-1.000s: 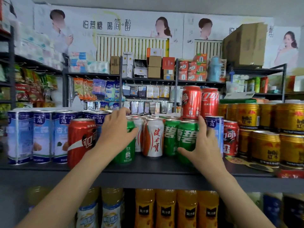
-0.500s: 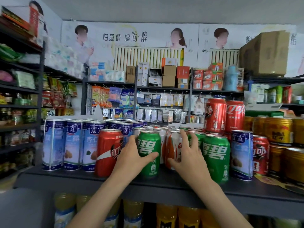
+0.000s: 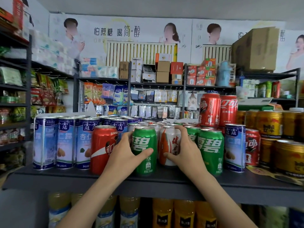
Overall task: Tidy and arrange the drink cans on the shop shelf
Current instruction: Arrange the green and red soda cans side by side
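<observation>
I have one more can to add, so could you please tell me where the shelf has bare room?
Only the dark shelf's front lip, before the tall blue-and-white cans, is bare. The middle is crowded.

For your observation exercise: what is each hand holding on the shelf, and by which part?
The left hand wraps the green metal can around its middle; the right hand wraps the white and orange metal can around its side.
</observation>
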A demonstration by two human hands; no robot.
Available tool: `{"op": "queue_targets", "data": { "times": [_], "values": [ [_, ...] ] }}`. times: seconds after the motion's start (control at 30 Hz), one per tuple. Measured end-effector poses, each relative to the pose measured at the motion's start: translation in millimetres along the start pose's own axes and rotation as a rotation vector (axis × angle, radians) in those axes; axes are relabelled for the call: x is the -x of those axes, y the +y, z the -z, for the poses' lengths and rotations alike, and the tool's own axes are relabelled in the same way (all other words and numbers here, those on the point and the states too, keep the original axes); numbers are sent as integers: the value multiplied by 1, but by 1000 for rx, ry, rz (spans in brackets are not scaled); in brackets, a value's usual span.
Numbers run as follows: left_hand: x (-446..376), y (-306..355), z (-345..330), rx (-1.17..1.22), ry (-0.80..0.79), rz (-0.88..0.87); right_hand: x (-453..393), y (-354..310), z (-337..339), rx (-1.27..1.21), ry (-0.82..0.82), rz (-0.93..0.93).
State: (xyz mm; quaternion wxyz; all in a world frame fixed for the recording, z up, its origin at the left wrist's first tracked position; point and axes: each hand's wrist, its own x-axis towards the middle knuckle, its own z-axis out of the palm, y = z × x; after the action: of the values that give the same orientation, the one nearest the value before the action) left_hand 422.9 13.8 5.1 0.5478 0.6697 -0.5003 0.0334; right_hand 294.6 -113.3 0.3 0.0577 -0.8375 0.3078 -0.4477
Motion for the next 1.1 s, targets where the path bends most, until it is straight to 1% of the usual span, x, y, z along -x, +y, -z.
{"op": "queue_targets", "data": {
  "times": [0.17, 0.3, 0.37, 0.57, 0.67, 0.7, 0.73, 0.83, 0.87, 0.9, 0.93, 1.03, 1.1],
  "values": [
    [10, 14, 8, 9, 94, -18, -3, -1, -3, 32, 8, -39],
    [11, 36, 26, -21, 173, -60, -1, -6, 1, -61, 14, -35],
    [8, 44, 37, 2, 212, -78, 2, -14, 0, -116, 4, -26],
    [0, 51, 51, 87, 249, -60, 4, -42, -17, -188, -67, -27],
    [2, 50, 48, 82, 237, -53, 7, -39, -3, -277, -154, -12],
    [3, 50, 46, 90, 228, -56, 8, -35, 8, -268, -164, -2],
    [4, 51, 43, 100, 216, -61, 7, -30, 20, -201, -139, 18],
    [7, 59, 25, 95, 158, -94, -5, -14, 63, 91, 41, 86],
    [7, 62, 17, 84, 133, -103, -11, -9, 74, 154, 78, 97],
    [8, 64, 7, 63, 110, -116, -19, -5, 83, 204, 82, 103],
    [9, 66, -3, 35, 92, -125, -27, -2, 89, 241, 39, 109],
    [8, 64, -29, -55, 55, -125, -50, -3, 91, 323, -254, 144],
    [8, 58, -43, -122, 37, -95, -63, -5, 88, 355, -412, 140]
  ]
}}
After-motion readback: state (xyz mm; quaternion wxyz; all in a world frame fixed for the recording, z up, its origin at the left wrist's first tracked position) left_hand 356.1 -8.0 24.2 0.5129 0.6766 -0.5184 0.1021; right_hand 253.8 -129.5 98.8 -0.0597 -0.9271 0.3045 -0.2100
